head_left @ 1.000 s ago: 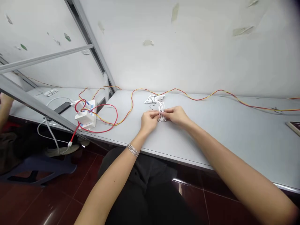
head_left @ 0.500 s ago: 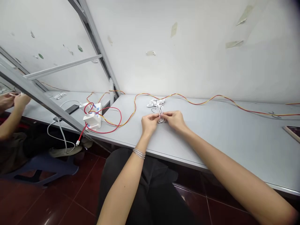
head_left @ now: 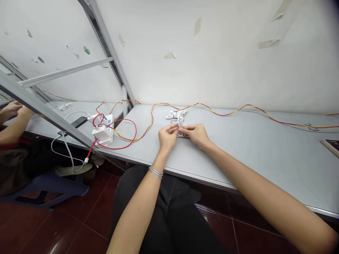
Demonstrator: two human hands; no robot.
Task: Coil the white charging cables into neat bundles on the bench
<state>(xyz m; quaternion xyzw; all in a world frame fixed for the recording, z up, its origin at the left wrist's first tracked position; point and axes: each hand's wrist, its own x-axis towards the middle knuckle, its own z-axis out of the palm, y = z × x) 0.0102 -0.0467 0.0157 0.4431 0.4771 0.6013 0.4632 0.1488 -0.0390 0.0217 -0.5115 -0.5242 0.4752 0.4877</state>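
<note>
My left grip and right grip pinch a white cable coil, whether fully tied I cannot tell, while the bundle behind looks done.

3 cable bndls, approx. 2 adapters, 1 stool

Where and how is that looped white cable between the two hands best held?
Probably by the middle of the looped white cable, pinched from its left and right sides: it spreads into loops above and below that spot, and the bare left hand and bare right hand both pinch there.
</note>
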